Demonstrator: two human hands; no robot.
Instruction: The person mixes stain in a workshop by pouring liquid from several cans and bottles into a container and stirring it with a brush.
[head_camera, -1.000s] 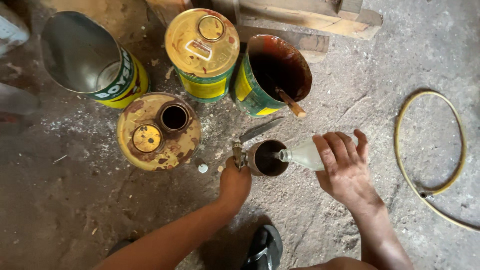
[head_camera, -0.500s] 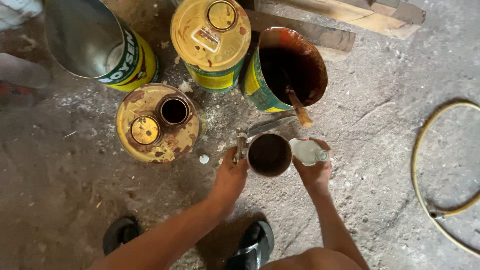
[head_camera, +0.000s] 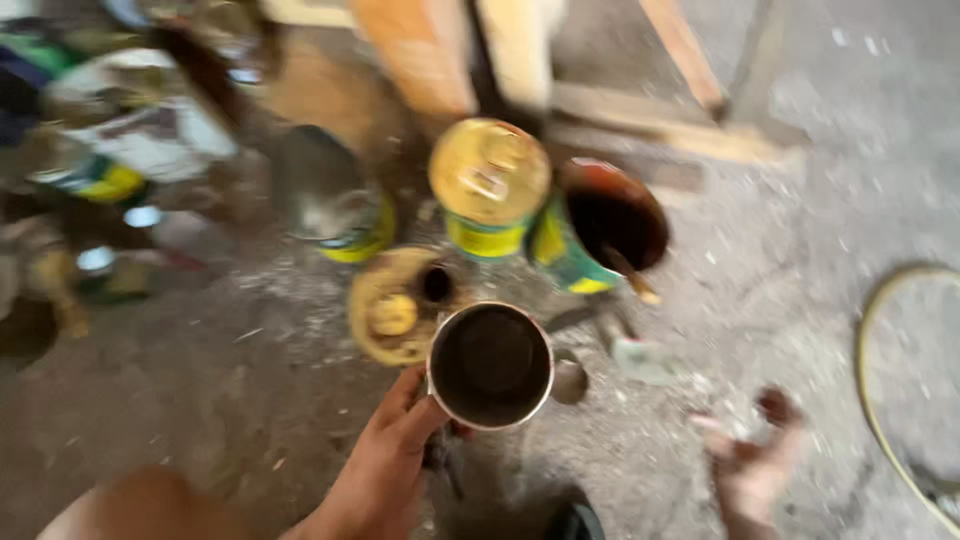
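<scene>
A rough grey concrete floor (head_camera: 200, 420), dusted with pale debris, fills the blurred view. On it a cluster of large yellow-and-green metal paint drums (head_camera: 490, 190) is seen, one open drum (head_camera: 610, 235) holding dark liquid and a stirring stick (head_camera: 632, 280). A flat rusty yellow lid (head_camera: 392, 308) lies just in front of them. A small round metal cup with a dark inside (head_camera: 490, 365) is raised above the floor, grasped at its side by the left hand (head_camera: 385, 470). The right hand (head_camera: 750, 465) is held loose and empty, fingers spread. The cup appears to be in the lifting step; steady carrying would be called for, since liquid may be inside.
</scene>
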